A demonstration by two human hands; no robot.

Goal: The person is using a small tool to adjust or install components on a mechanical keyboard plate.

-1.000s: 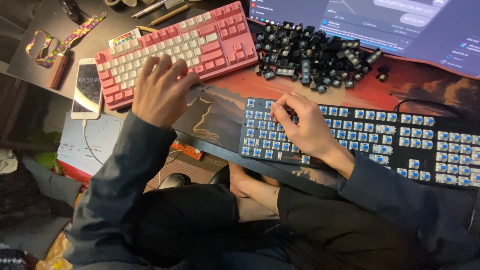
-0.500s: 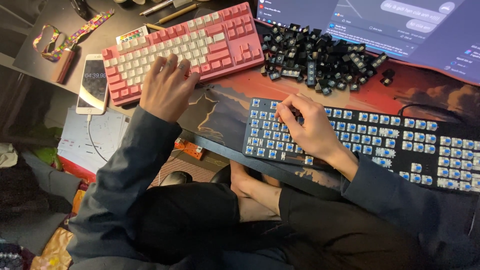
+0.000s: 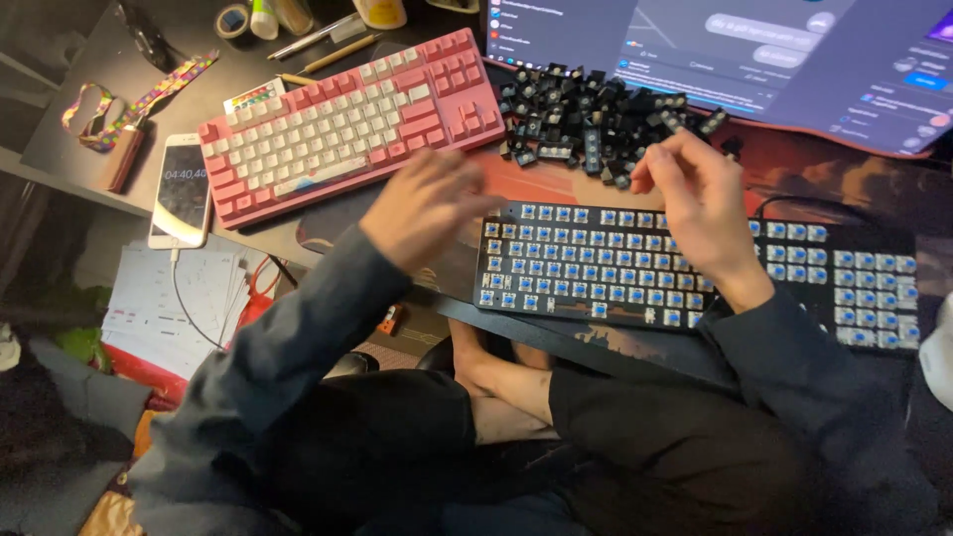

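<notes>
A black keyboard [image 3: 596, 273] with bare blue switches and no caps lies on the desk mat in front of me. Behind it is a heap of loose black keycaps [image 3: 596, 119]. My right hand [image 3: 700, 203] hovers over the keyboard's far edge, its curled fingertips at the near side of the heap. Its palm side is hidden, so I cannot see whether it holds a cap. My left hand [image 3: 427, 208] is motion-blurred above the mat at the black keyboard's left end, just in front of the pink keyboard [image 3: 347, 129]. Its fingers are loose and nothing shows in them.
A lit monitor [image 3: 754, 50] stands at the back right. A phone [image 3: 181, 189] on a cable lies left of the pink keyboard, beside a coloured lanyard [image 3: 129, 104]. Pencils [image 3: 338, 50] and a tape roll [image 3: 233, 20] sit at the back. Papers [image 3: 179, 298] lie below the desk edge.
My left hand has come off the pink keyboard toward the black one. My right hand has lifted from the black keyboard's left part and gone back and right to the keycap heap.
</notes>
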